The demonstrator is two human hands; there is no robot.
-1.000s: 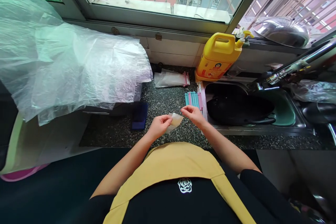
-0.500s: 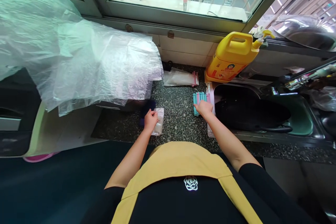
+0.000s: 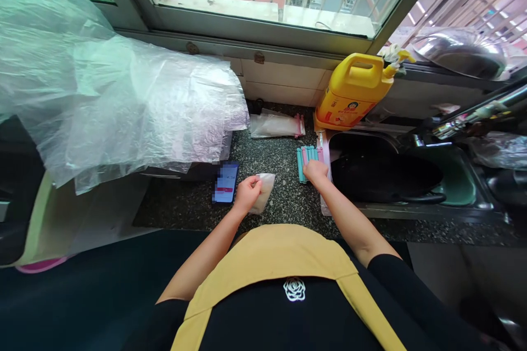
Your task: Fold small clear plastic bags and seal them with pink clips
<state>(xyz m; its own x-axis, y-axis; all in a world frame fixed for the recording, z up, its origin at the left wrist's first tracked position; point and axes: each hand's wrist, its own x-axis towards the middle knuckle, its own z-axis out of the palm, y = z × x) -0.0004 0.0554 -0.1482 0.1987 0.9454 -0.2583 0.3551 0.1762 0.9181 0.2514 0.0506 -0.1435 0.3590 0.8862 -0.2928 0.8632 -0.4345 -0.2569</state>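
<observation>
Left hand (image 3: 247, 196) pinches the upper edge of a small translucent packet (image 3: 263, 197) between thumb and fingers; the packet slants down toward 6 o'clock, something pale inside, and I cannot tell whether its lower end rests on the counter. Taking that hand as the centre of the clock, the right hand (image 3: 316, 171) is between 2 and 3 o'clock, its fingers bent down over a row of teal and pink bag-sealing clips (image 3: 300, 162). Whether it has one in its grasp is hidden.

A second ago both hands were together at the packet; since then the right has gone over to the clips. Half a second ago the packet lay against the phone (image 3: 225, 182), whose screen was dark; now the packet is clear of it and the screen is lit, just beside the left hand at 10 o'clock. To my reading, the work is now split, with one hand keeping the packet and the other busy among the clips.

Farther out, flat clear bags (image 3: 274, 124) with pink clips at one end lie at 1 o'clock, a yellow handled jug (image 3: 349, 96) stands between 1 and 2, and a black pan (image 3: 387, 173) sits in the sink at 3 o'clock
</observation>
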